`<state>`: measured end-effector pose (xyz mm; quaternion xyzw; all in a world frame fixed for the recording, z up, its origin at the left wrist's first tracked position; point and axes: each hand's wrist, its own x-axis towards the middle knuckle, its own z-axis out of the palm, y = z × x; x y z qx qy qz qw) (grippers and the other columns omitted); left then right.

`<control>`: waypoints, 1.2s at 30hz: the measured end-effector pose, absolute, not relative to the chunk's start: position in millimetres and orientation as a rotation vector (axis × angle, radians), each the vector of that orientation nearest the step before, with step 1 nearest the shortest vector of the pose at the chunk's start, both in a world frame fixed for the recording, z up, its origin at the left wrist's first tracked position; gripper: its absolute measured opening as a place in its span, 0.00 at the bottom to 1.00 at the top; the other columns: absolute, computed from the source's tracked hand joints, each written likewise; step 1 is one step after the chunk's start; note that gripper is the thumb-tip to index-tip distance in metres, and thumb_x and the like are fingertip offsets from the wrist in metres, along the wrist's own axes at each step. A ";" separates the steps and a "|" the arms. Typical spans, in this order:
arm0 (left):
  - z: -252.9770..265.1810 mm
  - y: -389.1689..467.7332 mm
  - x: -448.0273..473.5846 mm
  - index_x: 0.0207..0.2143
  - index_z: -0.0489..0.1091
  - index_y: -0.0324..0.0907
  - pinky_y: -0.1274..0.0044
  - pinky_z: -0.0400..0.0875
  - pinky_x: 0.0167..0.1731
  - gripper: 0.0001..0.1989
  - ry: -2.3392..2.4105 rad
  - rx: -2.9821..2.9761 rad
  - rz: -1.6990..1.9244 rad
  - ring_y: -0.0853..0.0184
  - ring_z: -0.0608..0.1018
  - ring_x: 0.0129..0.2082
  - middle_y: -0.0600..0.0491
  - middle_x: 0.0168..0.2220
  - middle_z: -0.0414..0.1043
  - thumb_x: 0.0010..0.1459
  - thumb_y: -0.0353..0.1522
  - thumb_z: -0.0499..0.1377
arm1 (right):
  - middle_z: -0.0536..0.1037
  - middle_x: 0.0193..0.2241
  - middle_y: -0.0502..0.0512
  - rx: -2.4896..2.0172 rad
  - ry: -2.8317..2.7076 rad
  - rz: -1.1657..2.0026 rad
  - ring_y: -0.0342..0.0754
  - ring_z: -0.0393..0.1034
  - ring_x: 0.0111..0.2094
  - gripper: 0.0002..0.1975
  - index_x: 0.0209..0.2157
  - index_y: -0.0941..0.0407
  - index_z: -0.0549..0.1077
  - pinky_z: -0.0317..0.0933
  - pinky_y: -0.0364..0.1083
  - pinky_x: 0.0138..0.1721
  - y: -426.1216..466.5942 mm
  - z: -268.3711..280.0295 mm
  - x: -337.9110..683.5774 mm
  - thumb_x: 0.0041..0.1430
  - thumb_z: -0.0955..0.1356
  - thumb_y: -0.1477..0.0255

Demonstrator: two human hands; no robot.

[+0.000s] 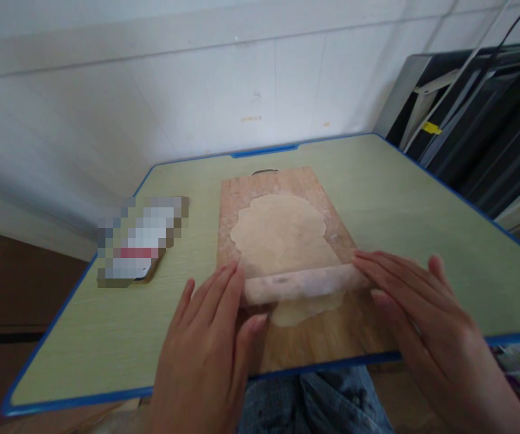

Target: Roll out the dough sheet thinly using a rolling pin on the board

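One pale green table edged in blue [423, 205] carries a rectangular brown wooden board [235, 190]; on the board lies a broad, thin, cream-coloured sheet of dough [280, 232] with a wavy outline; the left hand [206, 331] and the right hand [427, 325] rest at opposite ends of a pale cylindrical rolling pin [303, 283], which lies across the sheet's near part; each grip is flat and unclosed, fingers stretched over the pin rather than wrapped around it; the step in hand looks to be rolling the dough thinner; the next move seems to call for level pressure from both hands, with care at the near edge, which might cling to the pin.
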<state>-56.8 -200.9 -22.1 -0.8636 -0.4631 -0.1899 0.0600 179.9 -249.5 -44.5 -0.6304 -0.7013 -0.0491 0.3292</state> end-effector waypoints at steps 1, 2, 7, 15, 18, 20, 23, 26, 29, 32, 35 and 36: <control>-22.7 -204.5 -59.2 0.57 0.62 0.37 0.57 0.69 0.53 0.23 -1.373 -2.631 -0.581 0.56 0.74 0.54 0.44 0.56 0.70 0.68 0.39 0.41 | 0.76 0.52 0.54 -1.648 -1.844 -0.129 0.50 0.66 0.56 0.17 0.53 0.54 0.68 0.44 0.62 0.63 -253.6 -44.6 180.2 0.68 0.57 0.69; -23.1 -205.4 -60.0 0.58 0.60 0.37 0.58 0.69 0.53 0.23 -1.363 -2.640 -0.590 0.57 0.73 0.55 0.44 0.57 0.69 0.68 0.39 0.41 | 0.75 0.52 0.54 -1.648 -1.850 -0.127 0.49 0.65 0.57 0.17 0.54 0.53 0.68 0.45 0.61 0.63 -254.4 -44.6 180.3 0.68 0.57 0.69; -22.6 -183.8 -45.7 0.55 0.64 0.31 0.51 0.60 0.57 0.30 -1.474 -2.588 -0.587 0.51 0.69 0.58 0.38 0.57 0.68 0.68 0.43 0.36 | 0.75 0.52 0.58 -1.649 -1.821 -0.147 0.55 0.65 0.57 0.17 0.51 0.56 0.71 0.48 0.67 0.61 -231.0 -44.6 176.6 0.68 0.57 0.68; -42.1 -220.4 -77.9 0.67 0.44 0.39 0.63 0.43 0.66 0.30 -1.216 -2.632 -0.584 0.61 0.58 0.65 0.46 0.65 0.56 0.67 0.43 0.40 | 0.70 0.58 0.54 -1.645 -1.937 -0.206 0.51 0.60 0.61 0.22 0.61 0.53 0.61 0.40 0.60 0.65 -277.5 -52.1 185.4 0.66 0.58 0.71; -39.6 -214.5 -75.4 0.67 0.45 0.40 0.61 0.49 0.64 0.30 -1.259 -2.639 -0.561 0.59 0.58 0.65 0.45 0.65 0.56 0.67 0.43 0.41 | 0.69 0.59 0.53 -1.661 -1.944 -0.163 0.52 0.57 0.62 0.22 0.61 0.52 0.61 0.41 0.62 0.64 -272.8 -51.5 184.2 0.66 0.58 0.71; -32.6 -200.2 -63.5 0.64 0.52 0.37 0.56 0.54 0.62 0.28 -1.354 -2.625 -0.538 0.55 0.63 0.63 0.41 0.63 0.59 0.68 0.44 0.40 | 0.71 0.57 0.55 -1.693 -1.854 -0.120 0.55 0.59 0.61 0.19 0.57 0.53 0.65 0.42 0.67 0.63 -256.8 -48.5 178.7 0.67 0.58 0.69; -24.1 -185.9 -48.5 0.58 0.60 0.32 0.51 0.54 0.60 0.30 -1.435 -2.585 -0.534 0.51 0.66 0.61 0.36 0.59 0.64 0.68 0.44 0.36 | 0.74 0.54 0.56 -1.700 -1.764 -0.088 0.57 0.62 0.59 0.18 0.53 0.54 0.69 0.41 0.70 0.61 -239.0 -44.8 171.5 0.68 0.57 0.67; -27.5 -197.4 -54.2 0.60 0.57 0.34 0.55 0.48 0.63 0.29 -1.417 -2.578 -0.513 0.54 0.65 0.62 0.39 0.60 0.63 0.68 0.44 0.38 | 0.73 0.55 0.54 -1.690 -1.791 -0.097 0.55 0.62 0.59 0.18 0.56 0.52 0.67 0.40 0.68 0.63 -250.3 -47.0 172.1 0.67 0.58 0.67; -39.8 -223.8 -75.1 0.66 0.46 0.38 0.64 0.38 0.66 0.32 -1.262 -2.609 -0.529 0.60 0.60 0.64 0.45 0.63 0.60 0.67 0.47 0.39 | 0.69 0.59 0.51 -1.683 -1.853 -0.109 0.53 0.60 0.61 0.23 0.62 0.48 0.59 0.38 0.63 0.65 -280.3 -53.6 176.8 0.66 0.59 0.70; -47.9 -235.1 -87.9 0.68 0.38 0.42 0.64 0.41 0.66 0.35 -1.206 -2.632 -0.562 0.59 0.60 0.64 0.46 0.63 0.60 0.65 0.50 0.35 | 0.66 0.61 0.51 -1.737 -1.803 -0.082 0.54 0.59 0.61 0.26 0.64 0.44 0.55 0.38 0.65 0.64 -295.0 -57.7 178.6 0.66 0.57 0.72; -43.2 -217.9 -78.6 0.68 0.41 0.42 0.61 0.53 0.63 0.33 -1.247 -2.622 -0.540 0.57 0.64 0.62 0.43 0.62 0.61 0.66 0.47 0.39 | 0.69 0.58 0.53 -1.695 -1.855 -0.083 0.57 0.60 0.60 0.23 0.62 0.47 0.59 0.41 0.70 0.62 -277.2 -54.9 175.8 0.66 0.58 0.70; -39.3 -208.2 -71.6 0.66 0.45 0.39 0.59 0.56 0.61 0.32 -1.281 -2.605 -0.526 0.55 0.64 0.62 0.42 0.62 0.61 0.67 0.46 0.40 | 0.71 0.57 0.54 -1.685 -1.852 -0.081 0.58 0.60 0.60 0.22 0.60 0.49 0.61 0.41 0.71 0.61 -266.6 -52.6 174.0 0.66 0.59 0.69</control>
